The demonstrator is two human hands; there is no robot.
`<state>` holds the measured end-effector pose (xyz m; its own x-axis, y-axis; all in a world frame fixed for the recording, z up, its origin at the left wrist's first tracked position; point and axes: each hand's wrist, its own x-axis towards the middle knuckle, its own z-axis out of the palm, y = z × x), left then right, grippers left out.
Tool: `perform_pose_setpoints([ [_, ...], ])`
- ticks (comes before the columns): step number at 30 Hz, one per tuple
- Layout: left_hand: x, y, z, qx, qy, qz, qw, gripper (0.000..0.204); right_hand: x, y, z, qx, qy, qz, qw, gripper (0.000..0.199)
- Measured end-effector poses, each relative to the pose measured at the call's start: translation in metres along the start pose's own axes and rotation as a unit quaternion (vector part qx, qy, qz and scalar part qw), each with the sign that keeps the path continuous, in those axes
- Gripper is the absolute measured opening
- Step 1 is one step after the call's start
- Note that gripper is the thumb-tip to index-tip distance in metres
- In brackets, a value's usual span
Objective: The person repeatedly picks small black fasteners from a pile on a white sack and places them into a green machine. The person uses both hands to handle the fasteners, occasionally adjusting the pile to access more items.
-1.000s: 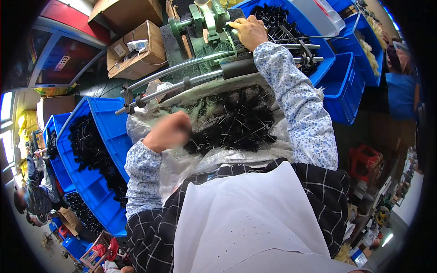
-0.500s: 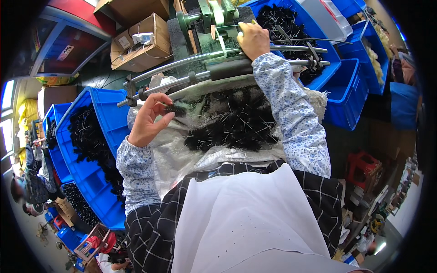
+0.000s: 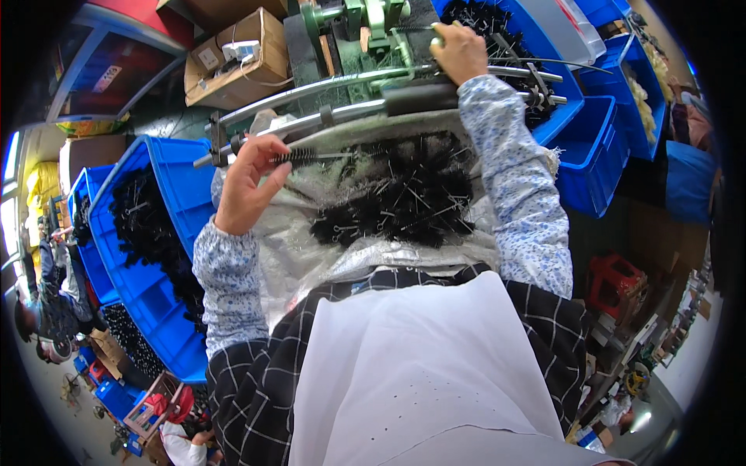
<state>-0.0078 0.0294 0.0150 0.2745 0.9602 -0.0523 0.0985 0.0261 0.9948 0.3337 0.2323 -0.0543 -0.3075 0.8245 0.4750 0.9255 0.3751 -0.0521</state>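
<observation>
My left hand [image 3: 252,182] pinches a small black wire brush [image 3: 294,156] between thumb and fingers; its bare wire stem points right. Beneath and to the right of it, a heap of similar black brushes [image 3: 396,198] with metal stems lies on a pale plastic sheet [image 3: 365,255]. My right hand [image 3: 461,51] is up at the green machine [image 3: 377,31], fingers closed on the end of a thin, dark wire brush [image 3: 416,29] that reaches left to the machine head. Its detail is too small to make out.
Metal rails [image 3: 311,124] with a dark padded sleeve [image 3: 420,99] cross in front of the machine. Blue bins [image 3: 183,182] of black brushes stand at left; another blue bin [image 3: 544,50] is at right. An open cardboard box [image 3: 268,58] sits at the back left.
My right hand has moved right and slightly farther away. The brush in my left hand has turned sideways, so its bristles and stem now show clearly.
</observation>
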Motion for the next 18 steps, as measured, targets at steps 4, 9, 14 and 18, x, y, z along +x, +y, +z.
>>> perform_pose_setpoints([
  [4, 0.009, 0.005, 0.013, -0.04, -0.006, -0.015, 0.999, 0.024, 0.015, 0.027, -0.004, 0.012, -0.045, 0.039, 0.998, 0.02],
  [9, 0.019, 0.011, 0.028, -0.036, -0.046, -0.008, 0.998, 0.019, 0.031, 0.04, -0.018, 0.027, -0.155, 0.03, 0.987, 0.018],
  [14, 0.035, 0.007, 0.056, -0.035, -0.036, 0.013, 0.999, 0.017, 0.01, 0.042, -0.08, -0.063, 0.061, 0.063, 0.994, 0.019],
  [18, 0.052, -0.001, 0.097, -0.036, 0.054, 0.071, 0.995, 0.02, -0.043, -0.047, -0.097, 0.201, -0.247, -0.028, 0.947, 0.026],
])
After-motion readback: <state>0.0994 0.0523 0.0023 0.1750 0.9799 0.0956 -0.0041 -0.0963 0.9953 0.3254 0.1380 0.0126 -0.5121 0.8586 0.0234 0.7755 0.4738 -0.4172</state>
